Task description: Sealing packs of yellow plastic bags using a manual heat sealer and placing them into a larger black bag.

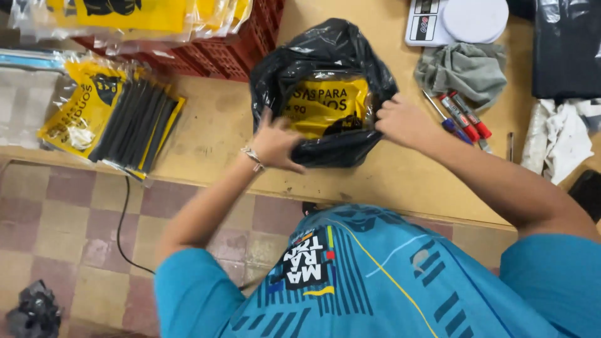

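Inspector: Your blue shirt point(375, 281) fills the view at 6 o'clock; beyond it both hands work a black plastic bag point(322, 56) on the worktop point(206, 125). Your left hand point(275, 144) has its fingers point(294, 164) closed on the near rim at 7 o'clock of the bag. Your right hand point(404, 119) is pinched shut on the rim at 3 o'clock.

Operator: And the contents?

Inspector: One yellow packet point(325, 103) lies inside the mouth, between your hands, just beyond your fingertips. My judgement: the film is thin, so pulling the rims apart hard could tear it. Screwdrivers point(462, 116) lie near your right wrist at 3 o'clock; a sweep of the forearm could knock them. More packets point(113, 112) sit well apart at 9 o'clock.
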